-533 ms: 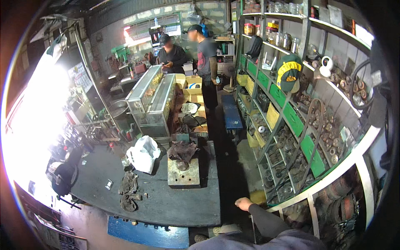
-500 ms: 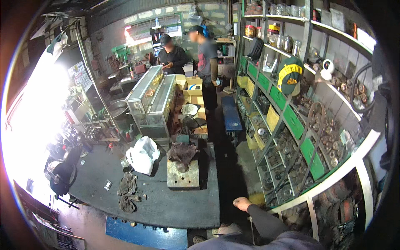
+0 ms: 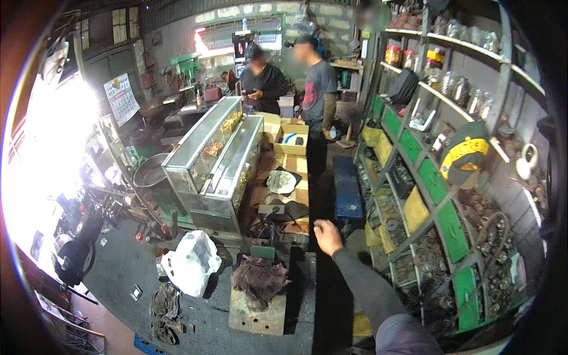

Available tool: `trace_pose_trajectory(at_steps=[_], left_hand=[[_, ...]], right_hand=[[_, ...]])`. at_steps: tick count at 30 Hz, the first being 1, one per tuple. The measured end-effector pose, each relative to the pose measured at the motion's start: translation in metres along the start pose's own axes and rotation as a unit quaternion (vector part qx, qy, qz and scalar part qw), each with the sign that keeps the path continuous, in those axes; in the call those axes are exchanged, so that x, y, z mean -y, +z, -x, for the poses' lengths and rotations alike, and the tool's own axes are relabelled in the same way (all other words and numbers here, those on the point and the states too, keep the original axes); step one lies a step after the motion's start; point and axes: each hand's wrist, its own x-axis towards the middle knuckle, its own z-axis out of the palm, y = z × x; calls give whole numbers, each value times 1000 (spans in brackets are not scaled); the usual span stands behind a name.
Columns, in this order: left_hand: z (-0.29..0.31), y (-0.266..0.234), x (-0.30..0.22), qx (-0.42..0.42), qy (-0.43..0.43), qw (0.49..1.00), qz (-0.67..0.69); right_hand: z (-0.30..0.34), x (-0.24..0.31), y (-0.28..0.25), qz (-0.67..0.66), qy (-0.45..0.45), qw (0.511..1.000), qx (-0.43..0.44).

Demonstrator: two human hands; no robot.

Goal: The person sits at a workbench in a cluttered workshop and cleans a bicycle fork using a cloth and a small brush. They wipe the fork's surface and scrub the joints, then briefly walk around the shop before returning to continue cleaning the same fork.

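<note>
We have our bare right hand (image 3: 328,238) near the flat black desk (image 3: 208,315); grip apart or together, we can't tell.

Paper calendar (image 3: 121,99), left of glass display case (image 3: 210,168): rows of dark numbers. Cap (image 3: 466,155), right of glass display case: dark letters on yellow band, blurry.

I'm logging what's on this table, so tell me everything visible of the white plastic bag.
The white plastic bag looks thin, crumpled and bulging, with soft creases catching light. It sits on the dark tabletop, nearer the camera than the glass display case and left of the plate with holes. The right hand doesn't touch it. Its contents, if any, can't be made out.
</note>
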Motion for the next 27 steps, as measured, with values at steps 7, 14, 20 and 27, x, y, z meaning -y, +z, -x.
trace_pose_trajectory(at_steps=[7,14,20,27], left_hand=[[-40,-32,-72,21,-56,998,-4],[-46,-67,-102,36,-100,994,-21],[-19,-67,-98,45,-149,987,-25],[22,-63,-85,48,-172,984,-18]], right_hand=[[-157,-36,100,91,-12,990,105],[-220,-69,134,213,-37,956,199],[-223,-48,161,234,8,955,180],[-208,-69,146,169,-44,979,-108]])
